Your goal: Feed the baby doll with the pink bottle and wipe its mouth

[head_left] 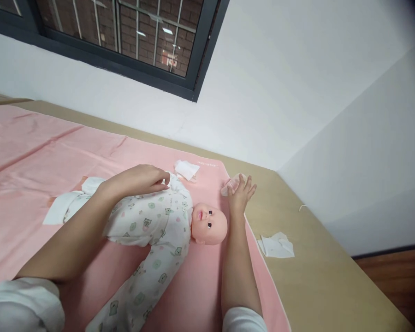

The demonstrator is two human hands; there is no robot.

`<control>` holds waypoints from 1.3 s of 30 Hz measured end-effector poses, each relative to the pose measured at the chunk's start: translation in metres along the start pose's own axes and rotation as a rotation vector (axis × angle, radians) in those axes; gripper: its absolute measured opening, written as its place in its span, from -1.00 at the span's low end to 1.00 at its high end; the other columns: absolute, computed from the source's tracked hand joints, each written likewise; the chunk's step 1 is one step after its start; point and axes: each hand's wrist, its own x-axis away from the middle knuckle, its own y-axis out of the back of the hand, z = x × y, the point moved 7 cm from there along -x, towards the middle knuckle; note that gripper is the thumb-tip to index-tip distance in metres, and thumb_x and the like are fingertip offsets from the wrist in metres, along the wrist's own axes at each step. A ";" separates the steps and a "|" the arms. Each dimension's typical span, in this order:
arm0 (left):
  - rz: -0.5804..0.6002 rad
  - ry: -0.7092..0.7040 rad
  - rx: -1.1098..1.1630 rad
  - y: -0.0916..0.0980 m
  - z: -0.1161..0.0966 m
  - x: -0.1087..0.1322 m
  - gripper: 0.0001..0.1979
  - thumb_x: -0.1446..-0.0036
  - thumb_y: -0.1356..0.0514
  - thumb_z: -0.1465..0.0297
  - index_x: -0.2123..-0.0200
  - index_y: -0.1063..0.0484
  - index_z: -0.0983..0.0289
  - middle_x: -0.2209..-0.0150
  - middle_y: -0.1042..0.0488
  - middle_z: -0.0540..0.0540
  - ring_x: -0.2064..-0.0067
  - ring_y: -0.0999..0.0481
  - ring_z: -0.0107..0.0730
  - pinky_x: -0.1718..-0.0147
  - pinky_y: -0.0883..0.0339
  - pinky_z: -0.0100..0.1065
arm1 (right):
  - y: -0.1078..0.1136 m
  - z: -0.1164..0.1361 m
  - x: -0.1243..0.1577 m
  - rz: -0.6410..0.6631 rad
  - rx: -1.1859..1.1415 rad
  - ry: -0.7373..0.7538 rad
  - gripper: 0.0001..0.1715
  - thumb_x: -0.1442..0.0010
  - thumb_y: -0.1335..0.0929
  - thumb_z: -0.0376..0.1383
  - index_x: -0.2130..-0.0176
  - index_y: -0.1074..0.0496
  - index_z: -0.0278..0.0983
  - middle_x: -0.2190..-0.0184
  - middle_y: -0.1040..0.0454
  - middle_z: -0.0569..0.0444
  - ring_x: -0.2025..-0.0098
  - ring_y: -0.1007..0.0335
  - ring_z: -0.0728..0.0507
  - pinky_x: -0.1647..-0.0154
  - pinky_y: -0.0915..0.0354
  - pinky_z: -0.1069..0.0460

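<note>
Two bare hands are in view. The left hand [141, 179] is resting over the chest of the doll [161, 216], its fingers held together and slightly bent, the thumb a little apart; whether it is gripping the clothing cannot be told. The right hand [240, 199] is standing past the doll's head, partly open with fingers spreading, and is overlapping a clear container [230, 184]; a firm hold cannot be confirmed. The doll, one in number, is lying on its back between the two forearms, its head near the right forearm and its torso under the left hand.

One container is being counted, beyond the doll's head. Two white pieces are being counted: the first [187, 169] is lying just beyond the doll's far shoulder, the second [278, 245] well past its head. One pink cloth [200, 286] is spreading beneath the doll, covering part of one wooden table [314, 276]. One barred window [152, 32] is showing beyond the doll's far side.
</note>
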 end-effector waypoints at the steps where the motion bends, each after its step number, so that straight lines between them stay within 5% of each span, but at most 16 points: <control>1: -0.002 0.004 -0.005 0.000 0.001 0.000 -0.76 -0.20 0.02 0.30 0.37 -0.41 0.20 0.40 -0.49 0.05 0.39 -0.40 -0.31 0.43 -0.08 -0.35 | 0.002 0.001 0.000 -0.020 -0.018 0.024 -0.36 -0.14 -0.21 -0.22 -0.20 -0.13 -0.30 -0.31 0.04 -0.19 -0.37 0.33 -0.34 -0.26 0.14 -0.39; 9: 0.011 0.011 -0.013 0.000 0.001 0.000 -0.78 -0.21 -0.01 0.28 0.35 -0.42 0.17 0.39 -0.51 0.02 0.37 -0.41 -0.30 0.43 -0.05 -0.36 | 0.022 0.006 -0.005 -0.145 -0.095 0.028 -0.53 -0.11 -0.28 -0.16 0.01 -0.30 -0.34 0.00 -0.30 -0.18 -0.10 -0.17 -0.25 -0.18 -0.09 -0.21; 15: -0.002 0.026 0.016 0.002 0.002 0.001 -0.76 -0.19 -0.02 0.26 0.32 -0.47 0.16 0.38 -0.51 0.04 0.37 -0.42 -0.28 0.42 -0.09 -0.35 | 0.023 0.002 -0.008 0.037 -0.164 -0.147 -0.45 0.03 -0.30 -0.30 0.00 -0.26 -0.29 -0.01 -0.23 -0.15 0.14 -0.31 -0.15 0.11 -0.29 -0.09; 20: -0.031 -0.011 -0.033 0.003 -0.001 0.000 -0.74 -0.23 0.00 0.26 0.32 -0.45 0.17 0.33 -0.51 0.04 0.34 -0.44 -0.28 0.41 -0.13 -0.35 | 0.034 0.010 -0.009 0.050 -0.160 -0.238 -0.39 0.06 -0.36 -0.19 -0.01 -0.26 -0.27 0.11 -0.33 -0.10 0.21 -0.31 -0.16 0.18 -0.26 -0.08; 27: -0.380 -0.062 -0.084 0.018 -0.013 0.001 -0.71 -0.28 0.03 0.30 0.03 -0.36 0.24 0.06 -0.47 0.14 0.05 -0.43 -0.16 0.10 -0.24 -0.23 | 0.086 0.074 -0.018 -0.081 -0.379 -0.080 -0.44 0.06 -0.41 -0.09 0.08 -0.33 -0.26 0.11 -0.37 -0.05 0.13 -0.32 -0.14 0.21 -0.32 -0.03; 31: -0.545 -0.112 -0.027 0.023 -0.029 0.004 -0.63 -0.27 -0.02 0.29 -0.11 -0.26 0.25 -0.06 -0.40 0.18 -0.06 -0.37 -0.12 0.00 -0.21 -0.17 | 0.098 0.124 -0.008 0.024 -0.575 0.000 -0.43 0.02 -0.42 -0.04 0.07 -0.29 -0.23 0.12 -0.39 0.00 0.20 -0.36 -0.09 0.30 -0.34 0.02; 39: -0.627 -0.194 -0.088 0.018 -0.043 0.003 -0.51 -0.21 -0.13 0.31 -0.17 -0.16 0.29 -0.11 -0.36 0.23 -0.14 -0.31 -0.12 -0.10 -0.06 -0.13 | 0.093 0.207 0.033 0.236 -0.950 0.087 -0.48 0.02 -0.46 -0.12 0.09 -0.29 -0.17 0.06 -0.38 0.04 0.05 -0.36 -0.10 0.15 -0.39 -0.01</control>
